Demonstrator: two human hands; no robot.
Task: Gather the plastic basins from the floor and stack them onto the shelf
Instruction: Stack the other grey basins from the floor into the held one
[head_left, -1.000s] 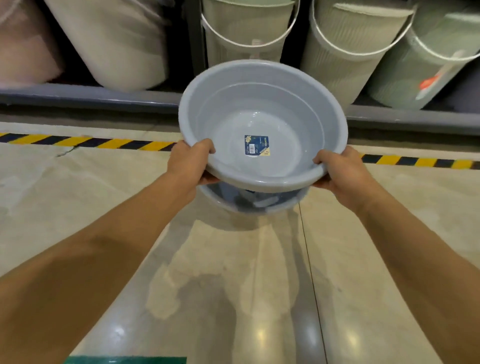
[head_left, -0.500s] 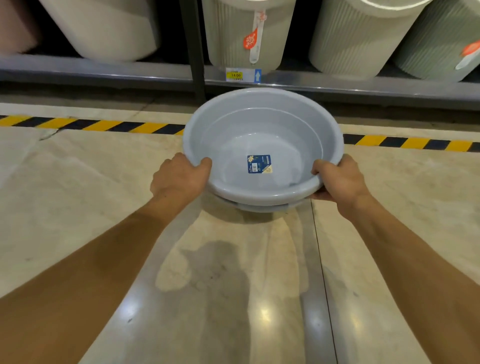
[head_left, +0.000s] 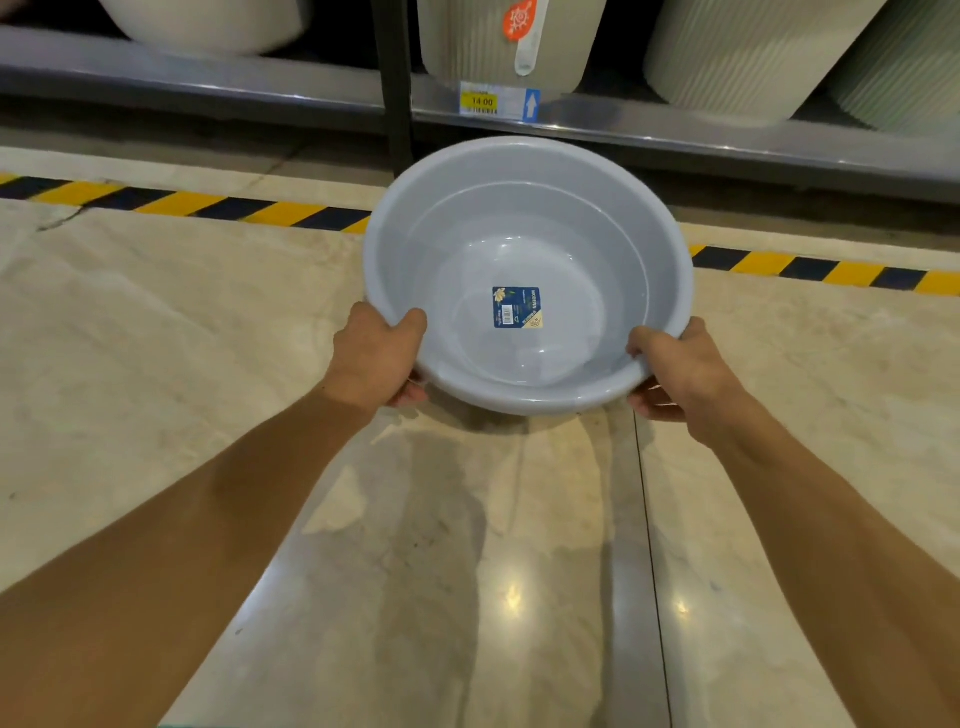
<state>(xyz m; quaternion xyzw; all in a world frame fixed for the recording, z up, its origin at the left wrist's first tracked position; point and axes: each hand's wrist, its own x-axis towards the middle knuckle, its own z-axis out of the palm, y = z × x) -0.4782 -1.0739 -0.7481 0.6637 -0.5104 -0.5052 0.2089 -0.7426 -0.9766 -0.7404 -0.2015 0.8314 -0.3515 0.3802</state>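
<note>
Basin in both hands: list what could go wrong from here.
1. The left hand and right hand pinch only the near rim of the grey basin, so its far side could tip down or slip.
2. The ribbed buckets already crowd the shelf, so the basin might knock them or find no room.
3. The glossy floor looks slick underfoot.

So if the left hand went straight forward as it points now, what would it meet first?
Probably the shelf edge; the left hand, gripping the basin, points that way over open floor. Depth is unclear.
</note>
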